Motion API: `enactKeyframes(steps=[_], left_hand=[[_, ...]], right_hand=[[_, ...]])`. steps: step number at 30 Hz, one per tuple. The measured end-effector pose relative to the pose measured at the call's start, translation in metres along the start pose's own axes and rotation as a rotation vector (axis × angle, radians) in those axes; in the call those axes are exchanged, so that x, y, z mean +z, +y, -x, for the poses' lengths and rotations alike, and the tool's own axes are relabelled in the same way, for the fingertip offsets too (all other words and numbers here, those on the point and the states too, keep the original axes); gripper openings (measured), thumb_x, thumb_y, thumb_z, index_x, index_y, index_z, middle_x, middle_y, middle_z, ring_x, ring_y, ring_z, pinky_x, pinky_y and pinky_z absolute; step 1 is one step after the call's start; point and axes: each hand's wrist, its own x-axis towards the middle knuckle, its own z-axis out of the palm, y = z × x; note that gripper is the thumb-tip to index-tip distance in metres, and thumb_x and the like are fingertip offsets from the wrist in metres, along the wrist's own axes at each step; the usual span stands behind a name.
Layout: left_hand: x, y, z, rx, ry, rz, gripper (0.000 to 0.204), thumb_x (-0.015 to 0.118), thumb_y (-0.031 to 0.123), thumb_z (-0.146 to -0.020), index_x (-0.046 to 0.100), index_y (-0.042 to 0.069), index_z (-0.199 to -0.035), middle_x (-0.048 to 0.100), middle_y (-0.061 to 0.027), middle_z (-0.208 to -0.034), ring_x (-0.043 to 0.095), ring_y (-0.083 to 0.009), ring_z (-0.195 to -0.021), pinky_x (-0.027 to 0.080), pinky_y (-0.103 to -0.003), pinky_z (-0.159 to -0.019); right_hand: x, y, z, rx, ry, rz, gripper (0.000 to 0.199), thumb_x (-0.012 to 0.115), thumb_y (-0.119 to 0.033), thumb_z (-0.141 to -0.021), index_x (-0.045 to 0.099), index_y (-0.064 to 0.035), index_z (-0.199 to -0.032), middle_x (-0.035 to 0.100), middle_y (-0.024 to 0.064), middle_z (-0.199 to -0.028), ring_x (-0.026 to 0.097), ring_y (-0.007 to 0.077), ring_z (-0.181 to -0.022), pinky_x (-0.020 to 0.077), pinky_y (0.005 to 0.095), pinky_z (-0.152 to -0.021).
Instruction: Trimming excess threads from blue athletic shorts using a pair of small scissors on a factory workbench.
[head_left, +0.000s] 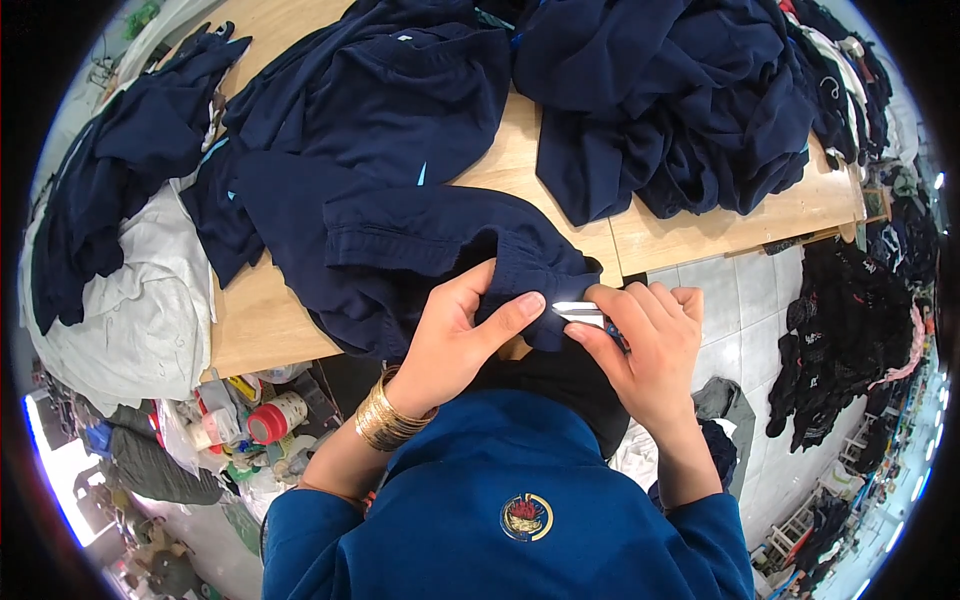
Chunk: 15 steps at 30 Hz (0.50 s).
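Head view: at the wooden table's [270,320] near edge, the left hand [455,335] pinches the navy garment's [420,240] hem, while the right hand [645,345] grips small snips [580,313] pointing leftward at it.

Two hands [455,335], one thread snips [580,313], one garment [420,250]

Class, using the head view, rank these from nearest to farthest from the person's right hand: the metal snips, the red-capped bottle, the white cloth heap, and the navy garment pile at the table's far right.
1. Metal snips: in the right hand itself.
2. Navy garment pile: beyond the hand, on the table's far right.
3. Red-capped bottle: lower left, under the table edge.
4. White cloth heap: far left, beside the table.
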Motion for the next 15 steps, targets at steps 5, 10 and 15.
enactKeyframes(steps=[5,10,15], left_hand=[[0.0001,-0.0005,0.0004,-0.028,0.009,0.008,0.019,0.061,0.016,-0.088,0.058,0.001,-0.099,0.058,0.0011,-0.078,0.049,-0.0029,-0.06,0.041,-0.018,-0.054],[-0.0019,-0.0018,0.0001,-0.055,0.009,0.032,0.021,0.062,0.018,-0.088,0.059,0.001,-0.1,0.059,0.0004,-0.079,0.051,-0.0032,-0.062,0.043,-0.018,-0.054],[-0.0039,-0.0018,-0.0005,-0.045,0.024,0.022,0.023,0.063,0.018,-0.087,0.06,0.0,-0.101,0.062,-0.0012,-0.083,0.055,-0.0045,-0.068,0.046,-0.019,-0.06]], right_hand=[[0.0003,-0.0011,0.0,0.002,0.0,0.012,0.028,0.071,-0.036,-0.072,0.061,-0.0143,-0.086,0.046,-0.0019,-0.064,0.044,0.0152,-0.059,0.0264,0.0323,-0.062],[0.0007,-0.0011,-0.0006,0.002,0.007,0.019,0.027,0.071,-0.035,-0.071,0.062,-0.0143,-0.084,0.045,-0.0017,-0.063,0.044,0.0151,-0.058,0.0267,0.0321,-0.063],[0.0027,0.0028,0.0007,0.092,-0.029,-0.15,0.028,0.072,-0.031,-0.072,0.063,-0.0111,-0.089,0.055,-0.0014,-0.07,0.049,0.0152,-0.06,0.0292,0.0309,-0.064]])
